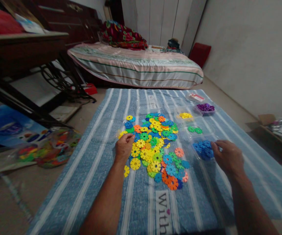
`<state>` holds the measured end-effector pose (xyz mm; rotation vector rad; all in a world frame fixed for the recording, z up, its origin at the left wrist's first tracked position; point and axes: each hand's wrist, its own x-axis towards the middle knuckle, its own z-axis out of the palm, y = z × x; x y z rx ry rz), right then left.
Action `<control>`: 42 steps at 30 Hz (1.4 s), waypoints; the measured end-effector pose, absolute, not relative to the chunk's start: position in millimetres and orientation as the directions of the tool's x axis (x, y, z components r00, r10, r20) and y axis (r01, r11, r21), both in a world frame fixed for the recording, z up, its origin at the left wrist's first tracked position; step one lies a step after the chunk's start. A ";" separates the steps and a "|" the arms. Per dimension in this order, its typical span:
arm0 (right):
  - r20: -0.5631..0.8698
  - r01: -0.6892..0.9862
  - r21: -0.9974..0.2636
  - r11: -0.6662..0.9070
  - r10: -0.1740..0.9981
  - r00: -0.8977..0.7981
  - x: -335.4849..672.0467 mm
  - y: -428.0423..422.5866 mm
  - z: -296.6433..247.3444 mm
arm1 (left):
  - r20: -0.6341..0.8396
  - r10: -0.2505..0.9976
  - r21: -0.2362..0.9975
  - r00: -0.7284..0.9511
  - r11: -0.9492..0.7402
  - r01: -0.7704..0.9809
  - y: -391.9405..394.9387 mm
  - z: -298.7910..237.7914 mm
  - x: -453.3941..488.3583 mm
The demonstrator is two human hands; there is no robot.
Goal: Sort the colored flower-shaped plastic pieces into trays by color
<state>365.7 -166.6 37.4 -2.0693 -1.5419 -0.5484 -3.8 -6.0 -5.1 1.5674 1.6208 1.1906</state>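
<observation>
Sorting by colour, it seems, I have my left hand (124, 147) at the left of the central pile (153, 143), my right hand (229, 156) at the right-hand box (196, 157) of blue discs (203, 149). Fingers bunched, pinching what I can't tell; the next move calls for a single-colour pick.

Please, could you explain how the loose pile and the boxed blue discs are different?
The pile mixes yellow, green, orange and blue; the blue discs show only blue. The pile lies loose on the cloth; the blue discs are in a clear box. The pile spreads wide; the blue discs cover a smaller area. Both consist of many small pieces.
</observation>
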 end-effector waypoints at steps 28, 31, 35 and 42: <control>0.431 0.871 -0.261 0.416 0.858 -0.280 172.9 -140.7 -1.7 | 0.157 0.977 0.855 -0.146 -0.061 0.514 2.3 1.4 -14.6; 0.536 0.853 -0.273 0.445 0.807 -0.250 171.0 -139.5 -6.9 | 0.141 0.978 0.855 -0.155 -0.042 0.517 2.7 0.3 -15.7; 0.650 0.814 -0.283 0.507 0.726 -0.227 172.2 -135.9 -9.5 | 0.131 0.979 0.860 -0.156 -0.034 0.509 3.2 -0.6 -16.4; 0.619 0.788 -0.355 0.503 0.758 -0.205 195.8 -118.0 10.5 | 0.129 0.981 0.870 -0.145 -0.042 0.491 2.0 1.5 -17.6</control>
